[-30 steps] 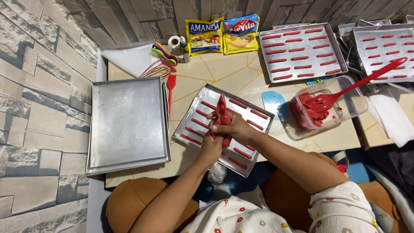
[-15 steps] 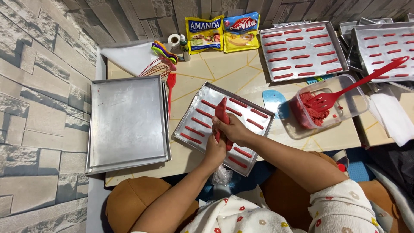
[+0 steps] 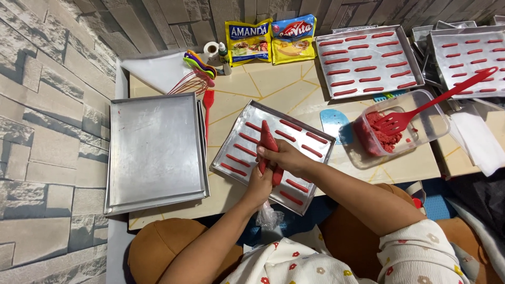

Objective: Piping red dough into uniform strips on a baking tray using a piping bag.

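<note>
Below me, a low tan table (image 3: 294, 89) sits against a grey stone-pattern wall (image 3: 47, 105). Both my hands grip a red-filled piping bag (image 3: 269, 152) over a metal baking tray (image 3: 242, 131) lined with red strips. My right hand (image 3: 284, 156) wraps its middle; my left hand (image 3: 261, 184) clenches the lower end. Its long axis runs away from me, tip pointing toward the wall.

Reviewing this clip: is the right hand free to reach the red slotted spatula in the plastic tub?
Probably not yet: the right hand grips the piping bag, though the spatula itself lies unobstructed.
</note>
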